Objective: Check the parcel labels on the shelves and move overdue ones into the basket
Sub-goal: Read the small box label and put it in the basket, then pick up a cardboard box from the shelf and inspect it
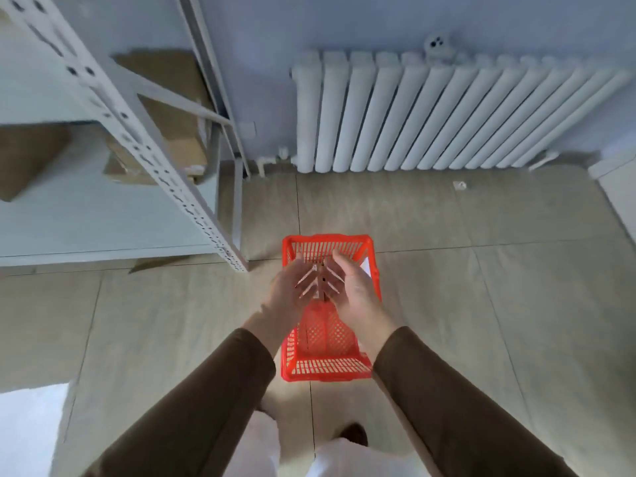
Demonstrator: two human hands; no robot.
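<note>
Left hand (292,287): held over the basket (327,368), palm turned inward, fingers spread and straight, nothing grasped. Brown sleeve (192,401) worn on the arm.

Right hand (356,289): held opposite the left, palm turned inward, fingers spread and straight, nothing grasped. The fingertips of both hands are brought near each other over the middle of the basket; motion blur prevents telling whether they touch. A second brown sleeve (457,401) is worn on this arm.

Basket: red plastic lattice, set on the floor (481,304) directly below the hands. A small brown item is seen between the fingers, inside the basket or above it; which cannot be told. A white patch shows at the basket's right wall, partly hidden by the right hand.

Floor: beige tiles with thin joints. White trousers and a dark shoe (354,433) are seen at the lower edge.

Shelf (103,222): grey-white metal, left of the basket, with a perforated upright (165,173). Cardboard parcels (172,108) are stored on it near the back; another brown parcel (27,160) lies at the far left. No label can be read.

Radiator (430,111): white, tubular, mounted on the wall beyond the basket.
</note>
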